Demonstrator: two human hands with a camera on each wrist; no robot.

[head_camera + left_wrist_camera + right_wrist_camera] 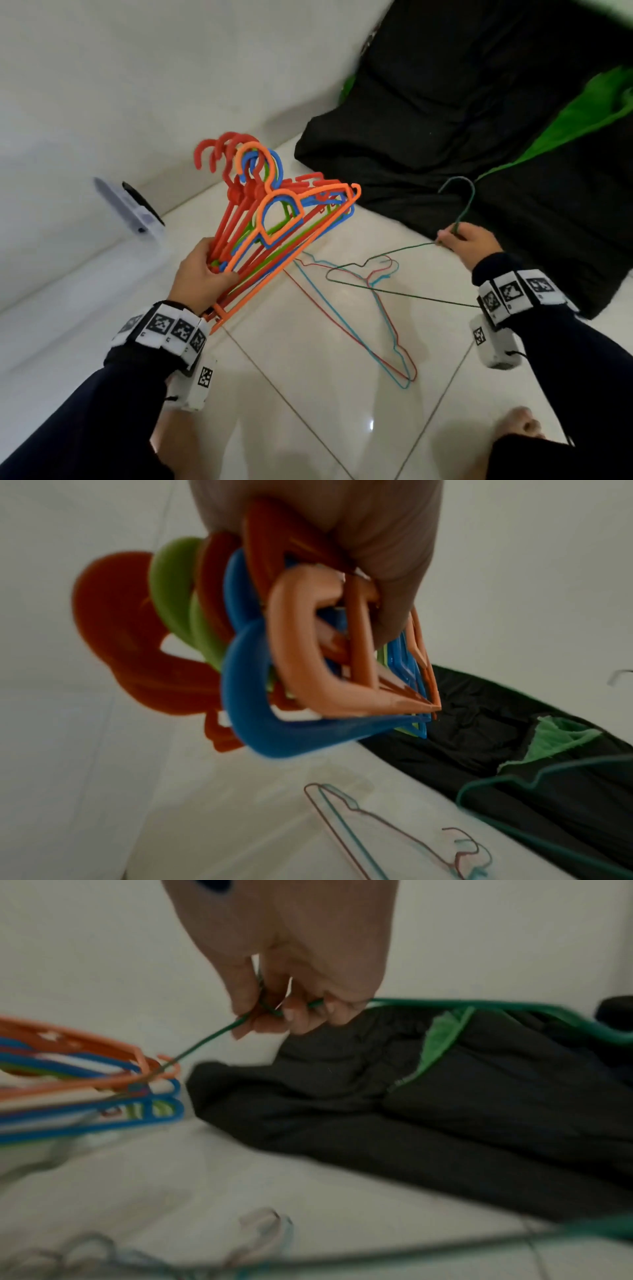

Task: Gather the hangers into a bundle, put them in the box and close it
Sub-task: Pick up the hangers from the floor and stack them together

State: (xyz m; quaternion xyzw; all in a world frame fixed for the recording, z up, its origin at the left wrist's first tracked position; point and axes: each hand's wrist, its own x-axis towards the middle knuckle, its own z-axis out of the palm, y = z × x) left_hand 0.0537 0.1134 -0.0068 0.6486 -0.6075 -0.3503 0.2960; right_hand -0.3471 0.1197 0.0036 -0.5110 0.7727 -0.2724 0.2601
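My left hand point(202, 270) grips a bundle of plastic hangers point(274, 212) in red, orange, blue and green, held above the floor with the hooks pointing away. Up close, the bundle point(274, 669) fills the left wrist view under my fingers. My right hand point(466, 240) pinches a green wire hanger point(394, 274) at its neck, lifted off the floor; the fingers point(298, 1015) curl round the wire. A red wire hanger point(387, 308) and a light blue wire hanger point(342, 329) lie flat on the tiles between my hands. No box is in view.
A black and green garment point(479, 120) lies heaped on the floor at the back right. A small purple-and-white object point(133, 209) lies by the white wall at the left. My bare feet point(520, 425) show at the bottom edge. White floor tiles point(308, 411) spread in front.
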